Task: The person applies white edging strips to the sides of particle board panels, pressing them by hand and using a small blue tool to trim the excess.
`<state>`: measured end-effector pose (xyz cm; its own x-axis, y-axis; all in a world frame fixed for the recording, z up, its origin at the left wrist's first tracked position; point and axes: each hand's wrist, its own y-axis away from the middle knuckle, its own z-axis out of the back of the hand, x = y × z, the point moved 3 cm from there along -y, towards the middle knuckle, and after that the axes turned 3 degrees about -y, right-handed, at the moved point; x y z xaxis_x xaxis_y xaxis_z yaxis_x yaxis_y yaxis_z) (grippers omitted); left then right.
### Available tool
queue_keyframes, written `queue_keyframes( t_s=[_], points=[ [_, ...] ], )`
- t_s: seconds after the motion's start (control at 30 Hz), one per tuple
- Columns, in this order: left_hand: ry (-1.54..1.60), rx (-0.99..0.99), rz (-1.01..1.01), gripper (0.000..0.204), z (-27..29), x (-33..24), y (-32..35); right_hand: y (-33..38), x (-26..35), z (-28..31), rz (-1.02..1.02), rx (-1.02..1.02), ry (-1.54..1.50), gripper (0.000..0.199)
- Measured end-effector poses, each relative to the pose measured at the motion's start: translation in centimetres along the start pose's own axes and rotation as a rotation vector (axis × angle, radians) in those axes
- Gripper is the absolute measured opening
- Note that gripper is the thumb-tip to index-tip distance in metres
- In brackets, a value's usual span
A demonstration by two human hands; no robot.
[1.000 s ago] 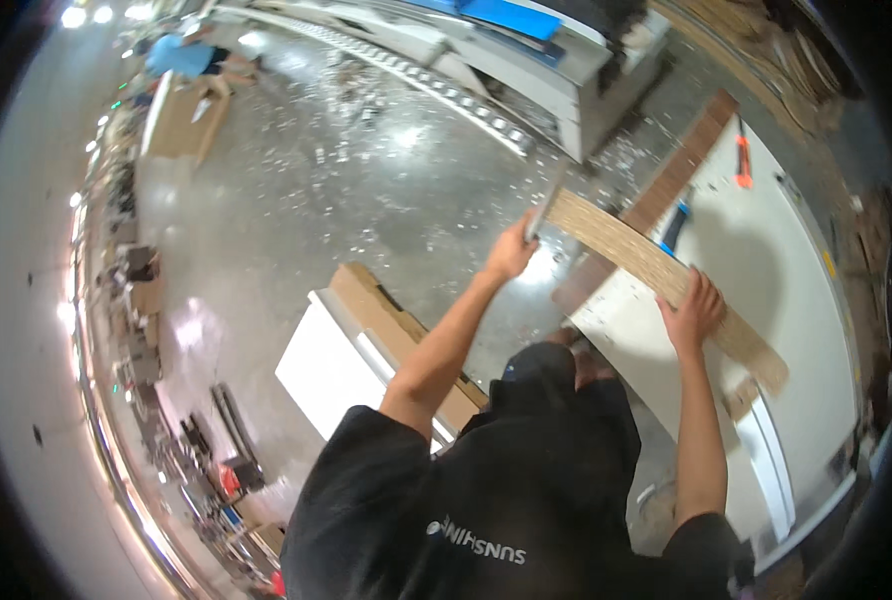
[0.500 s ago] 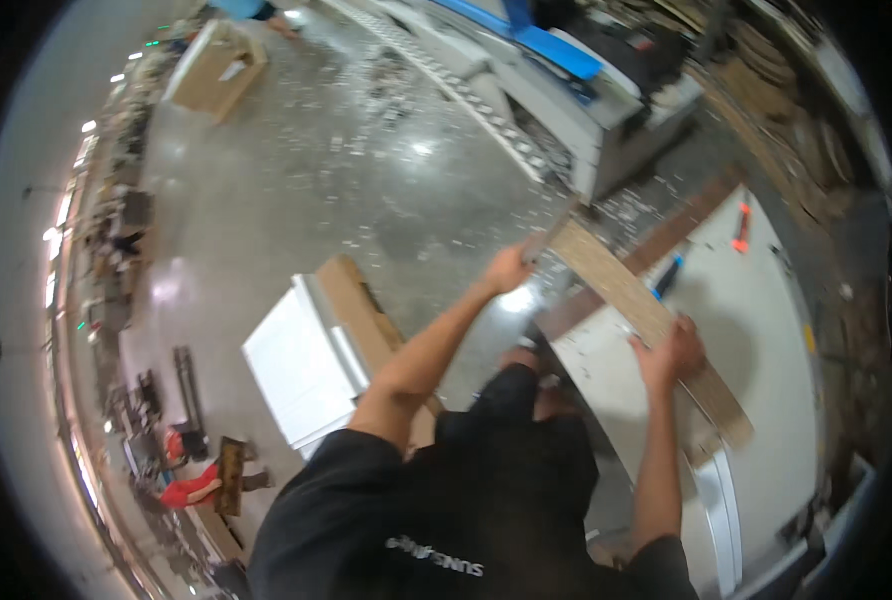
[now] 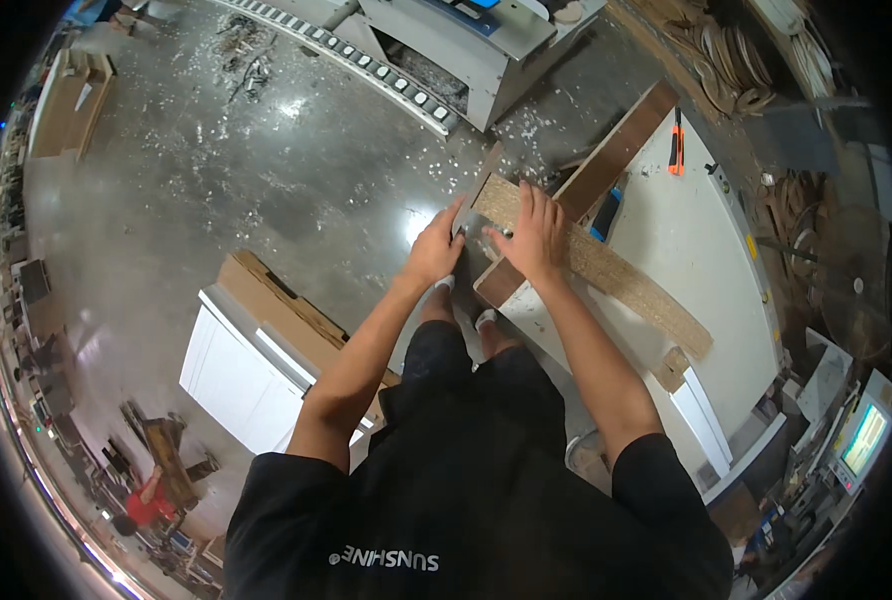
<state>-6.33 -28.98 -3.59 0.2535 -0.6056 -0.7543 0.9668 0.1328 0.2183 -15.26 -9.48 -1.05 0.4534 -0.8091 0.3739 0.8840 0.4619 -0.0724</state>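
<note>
Both hands, left hand (image 3: 434, 246) and right hand (image 3: 532, 236), flat-fingered, ungripping, on rough long chipboard plank (image 3: 606, 268).

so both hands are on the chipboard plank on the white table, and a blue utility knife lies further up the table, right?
Not quite. In the head view the utility knife is orange, not blue. The left hand and right hand are on the chipboard plank on the white table.

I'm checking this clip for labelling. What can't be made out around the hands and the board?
Head view only:
- Left hand: its grip on the particle board end is hidden by its own back.
- Board under the right hand: covered.
- Orange tool on the white table: too small to identify.
</note>
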Motion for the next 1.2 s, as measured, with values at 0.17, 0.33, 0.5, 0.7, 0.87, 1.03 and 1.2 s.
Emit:
queue_keyframes(
  t_s=[0.17, 0.33, 0.5, 0.7, 0.87, 1.03, 1.2],
  points=[
    [0.063, 0.063, 0.003, 0.080, 0.5, -1.0, -0.4, 0.2, -0.3, -0.6, -0.052, 0.012, 0.156, 0.096],
    [0.044, 0.089, 0.033, 0.066, 0.4, -0.2, -0.5, -0.4, -0.2, -0.1, -0.053, 0.105, 0.167, 0.093],
    [0.294, -0.154, 0.033, 0.062, -1.2, 4.5, -2.4, -0.8, -0.1, -0.1, 0.016, 0.151, 0.070, 0.090],
    [0.696, 0.401, 0.364, 0.068, -3.7, 5.2, -6.8, 0.1, 0.2, -0.4, 0.020, 0.251, 0.041, 0.090],
    [0.772, 0.399, 0.343, 0.075, -5.6, 5.2, -6.7, -0.2, 0.2, -0.1, 0.049, 0.249, 0.126, 0.086],
    [0.957, 0.485, 0.403, 0.074, -4.6, 2.7, -6.6, 0.0, -0.7, -0.1, 0.007, 0.272, 0.092, 0.088],
    [0.382, 0.245, 0.145, 0.075, -3.3, 1.4, -6.3, 0.1, -0.8, -0.5, -0.048, 0.337, 0.018, 0.089]
  ],
)
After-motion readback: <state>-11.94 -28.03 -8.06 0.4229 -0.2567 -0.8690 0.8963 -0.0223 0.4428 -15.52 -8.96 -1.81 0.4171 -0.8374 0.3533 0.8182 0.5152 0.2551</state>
